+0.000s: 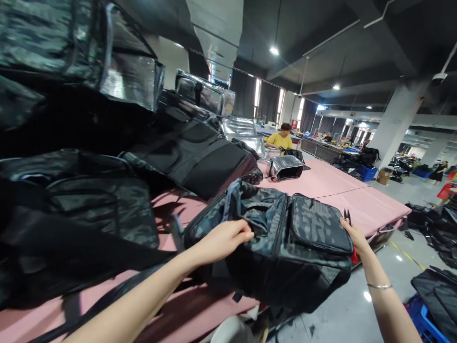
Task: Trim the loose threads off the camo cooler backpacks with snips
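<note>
A black and dark camouflage bag (310,276) lies on the pink-covered table (357,186) in front of me, with a padded pocket (317,224) on its right part. My left hand (233,238) is closed, its fingers curled together against the camouflage fabric at the bag's middle; whatever they pinch is hidden. At the bag's right end, my right hand (353,233) is closed around thread snips (347,217), dark blades pointing up. Something red shows below that hand. Its fingers rest beside the pocket's edge, partly hidden by the bag.
Black and camouflage bags (107,205) pile up high on the left, some with silver lining. A silver-lined bag (286,167) stands farther along the table. A person in a yellow top (280,139) works at the far end. Blue crates (424,319) hold black goods at lower right.
</note>
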Action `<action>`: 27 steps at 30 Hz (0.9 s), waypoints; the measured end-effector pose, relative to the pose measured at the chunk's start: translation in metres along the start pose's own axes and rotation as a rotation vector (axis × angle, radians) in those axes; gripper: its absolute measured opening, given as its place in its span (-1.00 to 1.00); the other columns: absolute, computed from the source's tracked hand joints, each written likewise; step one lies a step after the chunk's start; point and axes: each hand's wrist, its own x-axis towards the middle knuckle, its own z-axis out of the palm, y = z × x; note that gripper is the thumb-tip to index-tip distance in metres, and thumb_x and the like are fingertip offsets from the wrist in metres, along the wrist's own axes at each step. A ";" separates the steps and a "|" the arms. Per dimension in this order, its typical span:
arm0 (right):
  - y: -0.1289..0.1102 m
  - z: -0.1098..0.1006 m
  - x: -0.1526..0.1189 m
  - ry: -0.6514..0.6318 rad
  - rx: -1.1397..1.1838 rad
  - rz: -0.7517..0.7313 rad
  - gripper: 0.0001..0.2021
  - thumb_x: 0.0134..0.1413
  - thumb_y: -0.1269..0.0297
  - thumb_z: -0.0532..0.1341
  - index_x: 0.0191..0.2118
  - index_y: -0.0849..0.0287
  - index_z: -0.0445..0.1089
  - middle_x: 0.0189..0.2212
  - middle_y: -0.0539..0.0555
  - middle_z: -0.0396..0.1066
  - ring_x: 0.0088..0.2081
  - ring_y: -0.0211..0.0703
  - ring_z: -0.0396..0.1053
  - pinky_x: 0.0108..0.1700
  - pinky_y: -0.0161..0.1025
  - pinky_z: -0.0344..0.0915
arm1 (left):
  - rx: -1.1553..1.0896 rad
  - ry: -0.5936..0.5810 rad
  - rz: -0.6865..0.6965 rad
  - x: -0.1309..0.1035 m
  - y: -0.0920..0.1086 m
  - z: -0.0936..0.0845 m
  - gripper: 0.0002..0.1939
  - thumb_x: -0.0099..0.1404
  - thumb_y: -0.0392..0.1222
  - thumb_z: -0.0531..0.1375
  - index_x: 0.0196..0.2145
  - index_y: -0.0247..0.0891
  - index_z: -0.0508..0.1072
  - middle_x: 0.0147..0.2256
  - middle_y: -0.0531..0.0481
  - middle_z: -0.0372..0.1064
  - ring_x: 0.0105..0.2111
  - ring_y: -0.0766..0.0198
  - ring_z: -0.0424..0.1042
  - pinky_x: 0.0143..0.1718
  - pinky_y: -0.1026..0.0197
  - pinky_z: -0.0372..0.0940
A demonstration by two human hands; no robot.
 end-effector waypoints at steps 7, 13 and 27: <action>-0.041 -0.001 -0.007 0.275 -0.286 -0.117 -0.54 -0.26 -0.08 0.25 -0.29 0.21 0.37 -0.29 0.16 0.42 -0.13 0.08 0.32 -0.17 -0.13 0.23 | -0.078 0.005 -0.099 -0.017 0.010 0.009 -0.73 0.04 -0.01 0.04 -0.46 -0.20 0.43 -0.56 0.08 0.33 -0.52 0.27 0.28 -0.44 0.27 0.09; -0.082 0.064 -0.108 0.131 -0.369 -0.667 -0.70 0.14 0.11 0.04 -0.10 0.17 0.25 -0.28 0.11 0.40 -0.25 -0.17 0.37 -0.21 -0.27 0.28 | -0.400 0.186 -0.153 -0.008 -0.003 0.023 -0.66 0.00 0.09 0.08 -0.56 -0.25 0.41 -0.53 0.04 0.36 -0.45 0.23 0.29 -0.36 0.24 0.14; -0.048 0.169 -0.140 -0.042 -0.672 -0.785 -0.77 0.21 0.20 0.00 -0.23 0.15 0.34 -0.41 0.07 0.46 -0.37 -0.18 0.43 -0.38 -0.35 0.23 | -0.688 0.259 -0.176 -0.023 0.002 0.016 -0.74 -0.09 0.02 0.22 -0.60 -0.26 0.46 -0.55 0.01 0.36 -0.49 0.25 0.25 -0.37 0.25 0.18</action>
